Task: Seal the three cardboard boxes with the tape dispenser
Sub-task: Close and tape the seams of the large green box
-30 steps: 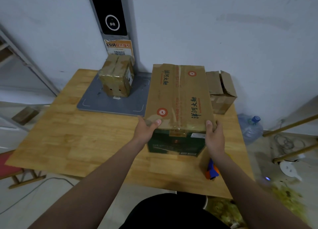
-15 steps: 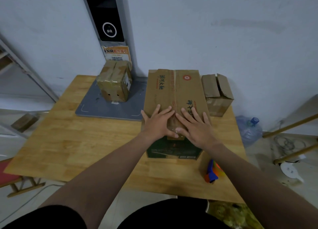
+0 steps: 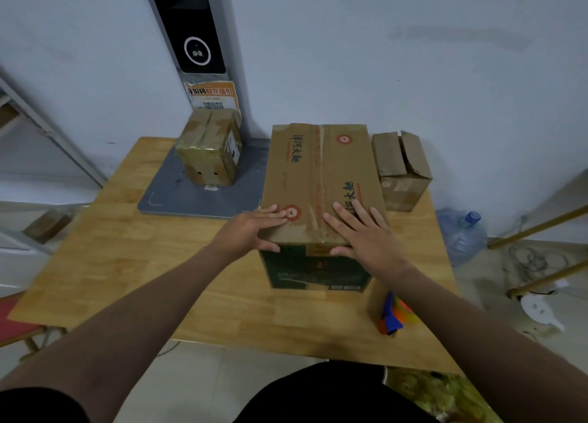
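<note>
Currently your left hand (image 3: 251,228) and right hand (image 3: 366,235) lie spread flat on the large box (image 3: 321,174). Expect stiff, springy flaps; press beside the centre seam.

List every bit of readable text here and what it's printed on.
"洋河大曲": large box top, printed twice.
"身份码取件指引", roughly: orange notice on the pillar.
Too blurred: red print along the large box's seam, label on the taped box, the large box's green front.
</note>
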Tool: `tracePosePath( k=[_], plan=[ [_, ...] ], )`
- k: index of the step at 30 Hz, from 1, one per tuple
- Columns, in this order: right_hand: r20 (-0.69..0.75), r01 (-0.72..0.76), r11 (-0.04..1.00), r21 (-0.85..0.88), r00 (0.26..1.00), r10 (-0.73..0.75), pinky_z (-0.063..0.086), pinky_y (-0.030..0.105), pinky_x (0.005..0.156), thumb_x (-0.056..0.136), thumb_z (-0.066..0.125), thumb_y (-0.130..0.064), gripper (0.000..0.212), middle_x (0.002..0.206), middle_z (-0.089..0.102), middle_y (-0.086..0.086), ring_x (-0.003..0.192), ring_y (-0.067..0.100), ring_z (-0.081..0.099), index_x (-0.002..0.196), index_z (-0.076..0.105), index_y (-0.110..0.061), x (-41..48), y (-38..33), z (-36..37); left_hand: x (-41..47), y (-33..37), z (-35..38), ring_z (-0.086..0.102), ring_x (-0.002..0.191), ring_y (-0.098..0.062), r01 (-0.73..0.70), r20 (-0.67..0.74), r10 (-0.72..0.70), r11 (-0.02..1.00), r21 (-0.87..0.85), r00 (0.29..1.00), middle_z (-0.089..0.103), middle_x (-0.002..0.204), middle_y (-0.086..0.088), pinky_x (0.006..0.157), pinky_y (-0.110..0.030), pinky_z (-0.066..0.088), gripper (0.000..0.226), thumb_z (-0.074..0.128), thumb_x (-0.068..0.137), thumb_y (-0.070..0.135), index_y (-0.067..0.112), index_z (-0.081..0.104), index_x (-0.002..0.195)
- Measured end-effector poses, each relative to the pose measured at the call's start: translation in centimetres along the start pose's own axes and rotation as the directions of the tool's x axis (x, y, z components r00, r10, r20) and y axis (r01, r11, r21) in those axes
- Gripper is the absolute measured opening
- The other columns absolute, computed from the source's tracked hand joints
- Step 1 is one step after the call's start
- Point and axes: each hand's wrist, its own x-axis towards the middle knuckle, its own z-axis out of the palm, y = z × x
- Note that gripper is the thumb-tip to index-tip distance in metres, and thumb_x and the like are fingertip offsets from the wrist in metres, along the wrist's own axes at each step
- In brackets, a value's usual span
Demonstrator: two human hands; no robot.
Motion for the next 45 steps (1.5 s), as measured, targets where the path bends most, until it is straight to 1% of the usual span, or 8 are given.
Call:
tracePosePath(
  k=[7, 12, 18, 21, 24, 29, 35, 45],
  plan=[
    [-0.087, -0.159, 0.927, 0.341, 0.976, 0.2, 0.013, 0.034, 0.121, 0.098, 0.027, -0.064, 0.074, 0.167, 0.004, -0.009, 0.153, 0.012, -0.006, 0.16, 0.016, -0.026, -2.8, 2.9, 1.6, -1.3, -1.1, 0.2, 0.025, 0.151, -0.007, 0.089, -0.041, -0.089, 0.996, 0.003, 0.995, 0.035, 0.161, 0.008, 0.122, -0.045, 0.031, 0.082, 0.066, 0.082, 0.052, 0.019, 0.044, 0.153],
    [-0.016, -0.253, 0.335, 0.908, 0.776, 0.63, 0.03, 0.032, 0.116, 0.107, 0.033, -0.045, 0.059, 0.163, 0.028, -0.003, 0.145, 0.005, 0.025, 0.159, 0.025, -0.017, -2.2, -0.3, 1.9, -1.9, 3.2, 4.0, -0.005, 0.153, -0.004, 0.312, -0.13, -0.33, 0.94, -0.138, 0.935, -0.007, 0.171, 0.005, 0.12, -0.028, 0.013, 0.068, 0.039, 0.108, 0.043, 0.016, 0.012, 0.163],
    [0.229, -0.217, -0.13, 0.967, 0.53, 0.816, 0.049, 0.036, 0.094, 0.107, 0.036, -0.043, 0.039, 0.123, 0.064, -0.001, 0.119, 0.02, 0.059, 0.133, 0.057, -0.022, -1.2, -2.4, 1.9, -0.5, 6.1, 7.0, 0.028, 0.15, -0.02, 0.342, -0.292, -0.703, 0.612, -0.713, 0.648, 0.028, 0.163, -0.006, 0.116, -0.029, 0.03, 0.062, 0.04, 0.108, 0.038, 0.013, 0.019, 0.16],
    [0.175, -0.282, 0.017, 0.959, 0.639, 0.749, 0.043, 0.023, 0.092, 0.109, 0.034, -0.037, 0.042, 0.13, 0.057, -0.007, 0.121, 0.012, 0.053, 0.147, 0.044, -0.021, -1.7, -1.5, 0.9, -0.3, 5.1, 6.8, 0.031, 0.149, -0.028, 0.464, -0.245, -0.705, 0.648, -0.604, 0.666, 0.03, 0.162, -0.008, 0.119, -0.046, 0.033, 0.059, 0.038, 0.108, 0.041, 0.016, 0.021, 0.159],
    [0.132, -0.331, 0.209, 0.92, 0.765, 0.63, 0.04, 0.011, 0.087, 0.109, 0.039, -0.033, 0.049, 0.129, 0.047, -0.019, 0.117, -0.001, 0.045, 0.157, 0.031, -0.028, -2.4, -0.7, 0.2, 0.2, 5.0, 5.6, 0.006, 0.155, -0.039, 0.673, -0.31, -0.673, 0.729, -0.125, 0.671, 0.009, 0.169, -0.014, 0.121, -0.063, 0.013, 0.052, 0.035, 0.109, 0.034, 0.022, 0.026, 0.159],
    [0.099, -0.273, 0.347, 0.897, 0.891, 0.444, 0.051, 0.013, 0.087, 0.094, 0.068, -0.036, 0.029, 0.117, 0.069, -0.023, 0.103, -0.006, 0.065, 0.123, 0.07, -0.036, -3.5, -0.6, 0.4, 3.8, 8.9, 2.6, -0.004, 0.156, -0.033, 0.476, -0.036, -0.477, 0.863, 0.167, 0.878, 0.009, 0.171, 0.002, 0.118, -0.071, -0.001, 0.052, 0.039, 0.104, 0.051, 0.037, 0.034, 0.154],
    [0.057, -0.32, 0.489, 0.812, 0.876, 0.478, 0.043, 0.012, 0.077, 0.098, 0.062, -0.034, 0.021, 0.105, 0.072, -0.017, 0.1, 0.003, 0.064, 0.111, 0.077, -0.027, -0.2, 2.2, -2.2, 6.6, 12.9, 3.8, -0.033, 0.143, -0.054, 0.519, 0.253, -0.592, 0.8, 0.302, 0.765, -0.035, 0.163, -0.009, 0.099, -0.088, -0.008, 0.132, 0.057, 0.068, 0.091, 0.03, -0.015, 0.16],
    [0.235, -0.348, 0.794, 0.498, 0.936, 0.262, 0.015, 0.047, 0.123, 0.1, 0.048, -0.055, 0.061, 0.167, 0.016, -0.004, 0.154, 0.027, 0.009, 0.155, 0.035, -0.031, 5.0, 3.0, -4.5, 2.5, 11.8, 2.0, -0.046, 0.139, -0.042, 0.426, 0.457, -0.555, 0.83, 0.36, 0.695, -0.049, 0.155, 0.005, 0.103, -0.084, -0.013, 0.137, 0.072, 0.068, 0.08, 0.037, -0.023, 0.157]
  ],
)
